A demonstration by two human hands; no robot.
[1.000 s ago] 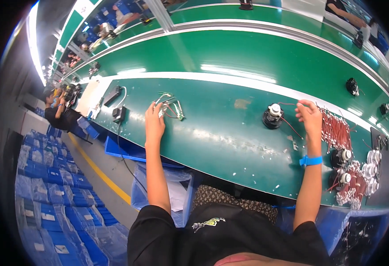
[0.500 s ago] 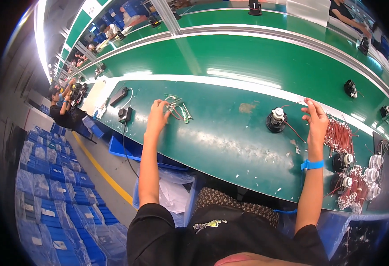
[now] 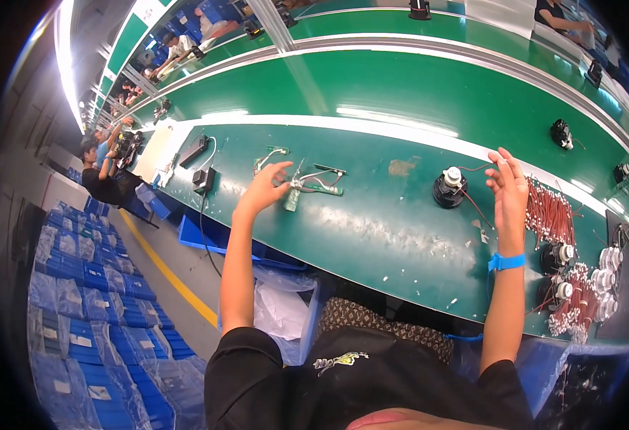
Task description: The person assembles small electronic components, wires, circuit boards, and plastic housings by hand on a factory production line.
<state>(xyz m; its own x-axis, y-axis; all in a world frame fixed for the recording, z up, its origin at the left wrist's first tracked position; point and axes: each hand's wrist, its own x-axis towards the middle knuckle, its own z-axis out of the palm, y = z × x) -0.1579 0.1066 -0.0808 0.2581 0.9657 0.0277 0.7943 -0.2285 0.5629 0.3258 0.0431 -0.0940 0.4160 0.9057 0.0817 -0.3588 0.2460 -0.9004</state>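
Observation:
A black and white motor-like unit (image 3: 450,188) stands on the green bench top, right of the middle, with thin red wires coming off it. Raised to its right, my right hand (image 3: 507,188) pinches the end of one of these wires between thumb and fingertips. My left hand (image 3: 263,192) is open, palm down, thumb and fingers apart. Its fingertips reach the edge of a loose group of narrow green circuit boards (image 3: 322,188) with wires attached; whether they touch is unclear. Another small green board (image 3: 277,151) lies just behind that hand.
Bundles of red wires (image 3: 550,215) and several more black and white units (image 3: 558,256) crowd the right end. A black adapter (image 3: 203,180) with a cable sits at left. Behind runs a green conveyor (image 3: 400,93) carrying black units. Blue bins (image 3: 278,315) stand below; co-workers sit far left.
The circuit boards, bunched together before, are now spread apart, several of them further right. My left hand has opened and shifted slightly right. My right hand stays raised at the wire.

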